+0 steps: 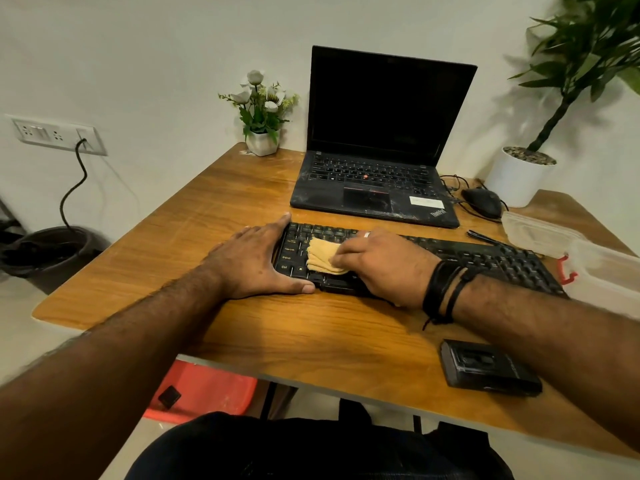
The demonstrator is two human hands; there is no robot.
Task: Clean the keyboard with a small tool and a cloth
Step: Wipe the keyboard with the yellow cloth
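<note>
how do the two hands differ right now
The left hand lies flat and open against the keyboard's left end, steadying it; the right hand presses a tan cloth onto the keys. The right has a ring and wristbands; the left is bare. Both touch the keyboard.

Soft, even indoor light, faint glare on the table (221, 188) beyond the left hand (258, 261), wide-angle bending at edges, potted plant (585, 53) far right motion-blurred

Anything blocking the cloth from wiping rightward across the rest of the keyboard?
Nothing visible does. The right hand presses the folded tan cloth on the left keys of the black keyboard; the keys to the right lie bare. The left hand braces the keyboard's left end.
</note>
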